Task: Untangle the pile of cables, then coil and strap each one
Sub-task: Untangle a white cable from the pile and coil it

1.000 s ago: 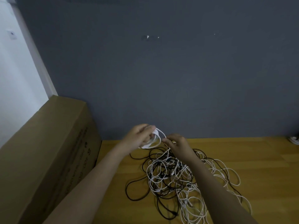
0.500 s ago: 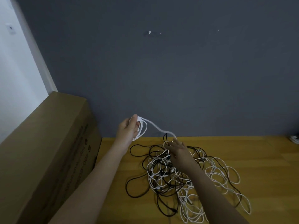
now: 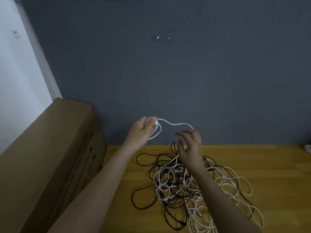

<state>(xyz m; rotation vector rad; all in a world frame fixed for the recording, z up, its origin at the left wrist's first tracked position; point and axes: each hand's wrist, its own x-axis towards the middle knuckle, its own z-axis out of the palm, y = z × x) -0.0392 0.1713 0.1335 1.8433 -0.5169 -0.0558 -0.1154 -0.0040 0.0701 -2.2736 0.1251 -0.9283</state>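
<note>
A tangled pile of black and white cables [image 3: 188, 185] lies on the wooden floor. Above its far edge, my left hand [image 3: 142, 132] grips a small coil of white cable [image 3: 157, 131]. From that coil a loose white strand [image 3: 176, 124] arcs to the right and ends at my right hand [image 3: 190, 145]. That hand hovers over the back of the pile, blurred, with its fingers loosely curled round the strand. The strand's run beyond the hand into the pile is hidden.
A large cardboard box [image 3: 50, 157] stands along the left, close to my left forearm. A dark grey wall [image 3: 185, 73] rises just behind the pile. A small white object [image 3: 307, 147] lies at the far right edge of the floor [image 3: 277, 174].
My left hand lifted the white coil up and to the left, away from the right hand. The strand between them drew out, and my right hand rose a little off the pile.
</note>
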